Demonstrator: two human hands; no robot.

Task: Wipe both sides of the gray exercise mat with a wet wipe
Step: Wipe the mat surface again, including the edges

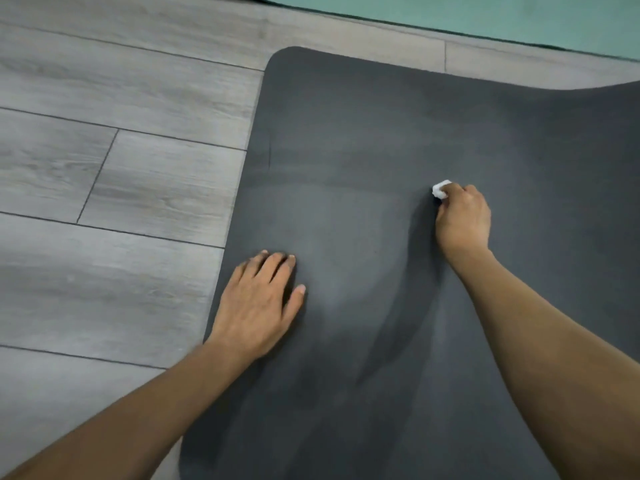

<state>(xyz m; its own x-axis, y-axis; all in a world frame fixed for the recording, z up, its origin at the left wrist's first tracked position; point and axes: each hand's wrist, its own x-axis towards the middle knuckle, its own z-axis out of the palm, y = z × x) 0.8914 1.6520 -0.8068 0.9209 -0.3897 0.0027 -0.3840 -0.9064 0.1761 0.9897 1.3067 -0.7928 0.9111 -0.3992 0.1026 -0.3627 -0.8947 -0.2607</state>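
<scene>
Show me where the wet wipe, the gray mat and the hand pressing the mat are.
wet wipe [441, 188]: head view, white wad sticking out of the right hand.
gray mat [346, 140]: head view, bare top surface.
left hand [258, 303]: head view, back of hand.

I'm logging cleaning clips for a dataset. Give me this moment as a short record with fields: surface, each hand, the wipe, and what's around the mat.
surface: gray exercise mat, lying flat on the floor, one rounded corner in view
left hand: fingers straight, palm pressed flat on the mat near its left edge
right hand: fingers curled round a bunched white wet wipe, pressing it to the mat
wipe position: mid-mat, beyond and to the right of the left hand
surroundings: gray wood-look plank floor; a teal mat at the top edge
</scene>
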